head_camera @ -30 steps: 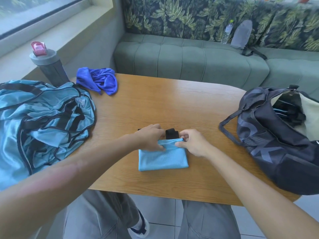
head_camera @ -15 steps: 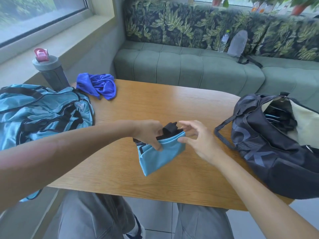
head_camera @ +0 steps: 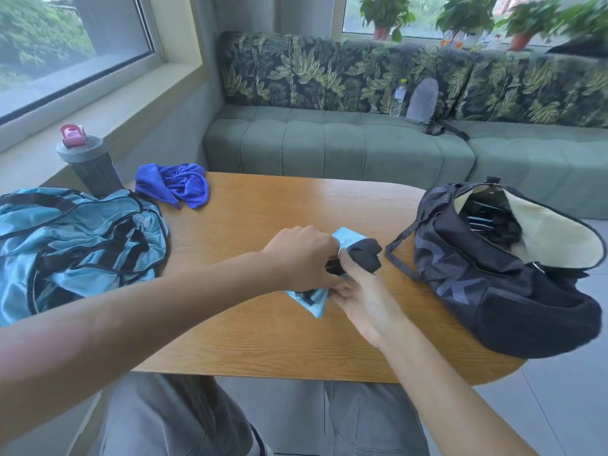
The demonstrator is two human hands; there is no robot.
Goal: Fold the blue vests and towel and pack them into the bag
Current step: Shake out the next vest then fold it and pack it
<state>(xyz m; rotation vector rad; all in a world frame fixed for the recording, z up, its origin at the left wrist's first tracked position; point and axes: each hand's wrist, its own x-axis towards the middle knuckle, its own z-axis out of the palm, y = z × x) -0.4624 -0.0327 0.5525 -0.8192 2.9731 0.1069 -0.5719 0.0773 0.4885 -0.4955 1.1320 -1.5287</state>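
While the folded vest is held above the middle of the bench, it is gripped by both hands; the left hand has its grip curled over the vest's top edge, and the right hand has its grip closed on the near end beside the black trim; the bag lies open at 3 o'clock; a heap of unfolded vests lies at 9 o'clock; the blue towel is crumpled at 11 o'clock, near a grey bottle.
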